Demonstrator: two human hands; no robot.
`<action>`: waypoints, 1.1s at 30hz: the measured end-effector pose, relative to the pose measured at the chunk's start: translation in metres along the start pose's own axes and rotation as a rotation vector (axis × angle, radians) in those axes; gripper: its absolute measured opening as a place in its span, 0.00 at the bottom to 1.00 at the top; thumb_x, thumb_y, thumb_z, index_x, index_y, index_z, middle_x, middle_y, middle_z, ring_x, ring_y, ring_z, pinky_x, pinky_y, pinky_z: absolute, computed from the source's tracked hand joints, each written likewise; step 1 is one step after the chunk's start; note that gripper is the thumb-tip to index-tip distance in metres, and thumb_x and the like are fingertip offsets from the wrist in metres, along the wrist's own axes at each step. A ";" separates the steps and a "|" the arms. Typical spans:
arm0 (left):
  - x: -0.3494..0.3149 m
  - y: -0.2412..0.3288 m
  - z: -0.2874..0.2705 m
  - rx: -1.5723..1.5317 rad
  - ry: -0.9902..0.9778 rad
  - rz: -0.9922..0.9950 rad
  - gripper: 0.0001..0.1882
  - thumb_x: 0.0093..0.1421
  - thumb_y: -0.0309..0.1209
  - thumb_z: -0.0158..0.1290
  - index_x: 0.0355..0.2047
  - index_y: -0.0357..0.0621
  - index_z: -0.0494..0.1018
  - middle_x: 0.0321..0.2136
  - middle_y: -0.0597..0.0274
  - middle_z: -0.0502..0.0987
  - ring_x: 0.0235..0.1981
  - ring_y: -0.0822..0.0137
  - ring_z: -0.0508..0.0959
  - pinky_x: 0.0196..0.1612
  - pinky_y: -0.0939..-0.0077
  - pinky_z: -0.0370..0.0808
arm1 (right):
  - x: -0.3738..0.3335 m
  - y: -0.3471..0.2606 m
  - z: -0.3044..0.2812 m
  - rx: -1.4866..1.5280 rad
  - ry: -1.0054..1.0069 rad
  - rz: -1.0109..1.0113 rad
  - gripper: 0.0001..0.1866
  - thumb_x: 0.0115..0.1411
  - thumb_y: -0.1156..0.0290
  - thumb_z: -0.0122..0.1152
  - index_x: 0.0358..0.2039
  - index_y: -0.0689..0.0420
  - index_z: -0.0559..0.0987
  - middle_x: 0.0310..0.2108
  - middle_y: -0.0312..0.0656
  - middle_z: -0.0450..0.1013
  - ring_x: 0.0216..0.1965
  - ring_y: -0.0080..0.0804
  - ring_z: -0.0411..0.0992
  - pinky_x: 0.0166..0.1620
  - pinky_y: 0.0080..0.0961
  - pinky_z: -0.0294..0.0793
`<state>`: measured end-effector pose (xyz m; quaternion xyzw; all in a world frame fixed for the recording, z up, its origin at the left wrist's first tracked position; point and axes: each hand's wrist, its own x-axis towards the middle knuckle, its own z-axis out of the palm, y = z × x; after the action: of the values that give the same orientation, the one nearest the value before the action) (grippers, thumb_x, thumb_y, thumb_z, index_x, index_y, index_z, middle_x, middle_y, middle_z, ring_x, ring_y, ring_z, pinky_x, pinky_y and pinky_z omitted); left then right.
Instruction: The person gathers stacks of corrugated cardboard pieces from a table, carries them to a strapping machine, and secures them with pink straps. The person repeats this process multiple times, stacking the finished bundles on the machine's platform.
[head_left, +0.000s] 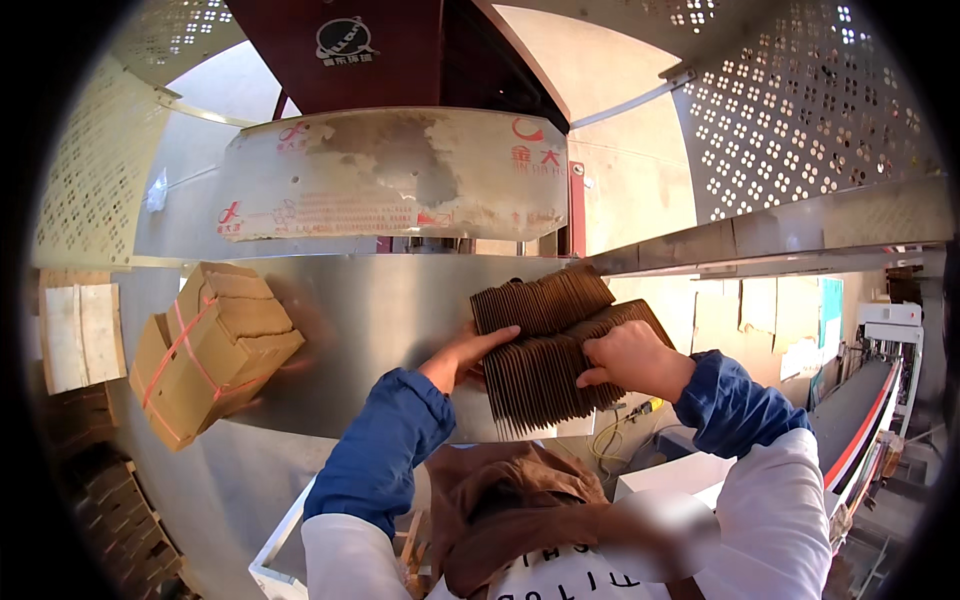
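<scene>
A thick bundle of brown cardboard pieces (538,375), packed in rows with their thin edges up, sits at the right part of the metal tabletop (385,300). My left hand (468,352) grips the bundle's left side, thumb laid over its top and the other fingers mostly hidden. On the right, my right hand (635,360) has its fingers bent around the upper edges of the cardboard pieces, thumb pointing left. Both forearms wear blue sleeve covers.
A tan cardboard bundle (215,345) tied with pink string stands at the table's left end. Behind the table is a dark red machine (350,60) with a stained pale panel (390,175). Perforated metal guards (800,120) flank it. A conveyor (850,400) runs at far right.
</scene>
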<state>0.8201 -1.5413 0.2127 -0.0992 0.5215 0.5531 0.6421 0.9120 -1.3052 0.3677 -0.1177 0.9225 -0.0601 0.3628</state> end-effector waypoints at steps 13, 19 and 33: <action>0.011 -0.011 -0.008 -0.069 0.001 0.047 0.36 0.58 0.43 0.63 0.62 0.42 0.62 0.50 0.58 0.77 0.46 0.65 0.80 0.47 0.70 0.79 | -0.024 0.153 0.075 1.070 0.305 0.468 0.22 0.69 0.57 0.46 0.35 0.63 0.80 0.25 0.43 0.76 0.25 0.29 0.75 0.28 0.25 0.74; 0.002 -0.014 -0.013 -0.073 0.054 -0.001 0.33 0.59 0.41 0.63 0.59 0.39 0.66 0.49 0.58 0.78 0.47 0.67 0.80 0.50 0.72 0.79 | 0.068 0.154 0.155 1.070 0.074 -0.033 0.22 0.65 0.54 0.53 0.49 0.59 0.77 0.37 0.55 0.79 0.37 0.49 0.78 0.42 0.44 0.76; -0.006 -0.021 -0.038 0.805 0.391 0.707 0.68 0.33 0.36 0.77 0.70 0.41 0.45 0.67 0.49 0.58 0.67 0.53 0.60 0.67 0.67 0.62 | 0.111 0.089 0.218 0.764 0.911 0.204 0.16 0.68 0.63 0.47 0.48 0.59 0.74 0.44 0.56 0.74 0.46 0.58 0.73 0.47 0.42 0.73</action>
<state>0.8165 -1.5795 0.1916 0.2331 0.8018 0.4635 0.2966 0.9665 -1.2535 0.1188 0.1477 0.9048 -0.3965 -0.0482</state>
